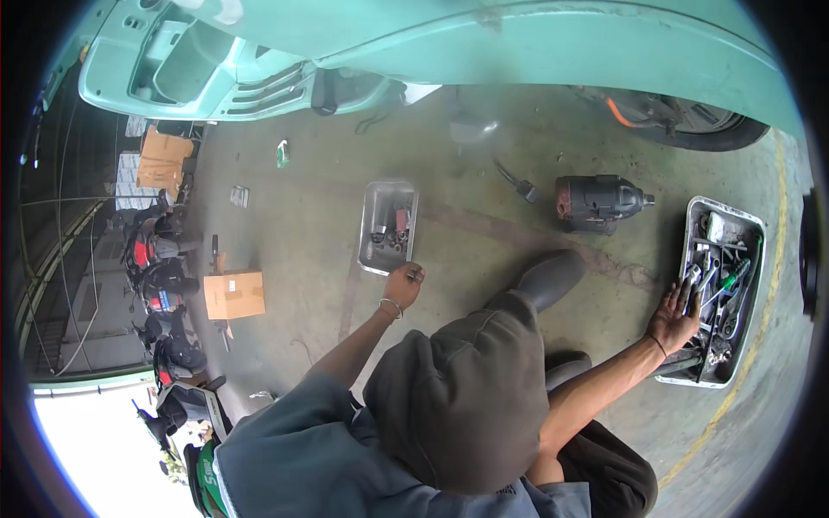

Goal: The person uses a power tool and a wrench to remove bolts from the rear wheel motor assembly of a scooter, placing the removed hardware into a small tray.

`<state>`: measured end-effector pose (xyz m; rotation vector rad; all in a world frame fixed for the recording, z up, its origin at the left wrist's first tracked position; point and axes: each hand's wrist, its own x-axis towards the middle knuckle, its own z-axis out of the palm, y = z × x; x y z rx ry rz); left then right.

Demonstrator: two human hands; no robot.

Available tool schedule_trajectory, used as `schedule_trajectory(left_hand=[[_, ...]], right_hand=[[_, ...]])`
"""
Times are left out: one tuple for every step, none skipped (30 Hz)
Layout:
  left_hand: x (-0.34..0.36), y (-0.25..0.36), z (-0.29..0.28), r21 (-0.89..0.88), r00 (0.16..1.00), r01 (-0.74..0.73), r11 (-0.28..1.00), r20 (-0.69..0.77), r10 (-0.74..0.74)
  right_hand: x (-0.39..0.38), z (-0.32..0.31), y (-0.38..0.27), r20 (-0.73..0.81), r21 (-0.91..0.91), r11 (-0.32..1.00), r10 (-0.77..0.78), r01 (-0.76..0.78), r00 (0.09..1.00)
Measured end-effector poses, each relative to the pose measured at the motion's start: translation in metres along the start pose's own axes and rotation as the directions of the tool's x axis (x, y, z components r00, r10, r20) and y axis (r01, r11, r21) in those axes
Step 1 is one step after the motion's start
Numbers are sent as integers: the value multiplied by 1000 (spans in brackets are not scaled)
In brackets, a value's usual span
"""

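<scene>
My left hand (403, 287) is closed beside the near end of a small metal tray (366, 233), with its fingertips curled together. Something small and dark may be between them, too small to name. Inside that tray lie several dark metal parts (380, 226) and a reddish piece (402, 217). Far to the right, my right hand (675, 321) reaches over the left rim of a larger metal tool tray (753, 337), fingers stretched out among the tools. A silver socket (693, 273) is by its fingertips. A green-handled screwdriver (734, 276) and a ratchet wrench (730, 325) lie close by.
A black impact wrench (600, 204) rests between the trays, near a dark cable plug (523, 188). My shoe (553, 281) is below it. Ahead stands a turquoise vehicle body (518, 43) with a wheel (699, 125). Cardboard boxes (235, 295) and parked motorbikes (160, 276) are at left.
</scene>
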<state>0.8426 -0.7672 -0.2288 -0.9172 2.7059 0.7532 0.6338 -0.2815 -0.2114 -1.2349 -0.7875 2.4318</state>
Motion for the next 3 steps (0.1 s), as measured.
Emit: schedule_trajectory(left_hand=[[3,-1,-2,14,1000,17,1000,4,-17],[8,0,-4,76,999,-27,997,-32,30],[12,1,-6,66,998,-29,997,-58,33]], right_hand=[[11,-4,-2,48,20,1000,6,-7,999],[8,2,-4,52,19,1000,1,-2,999],[5,9,-7,53,7,1000,-13,13,999]])
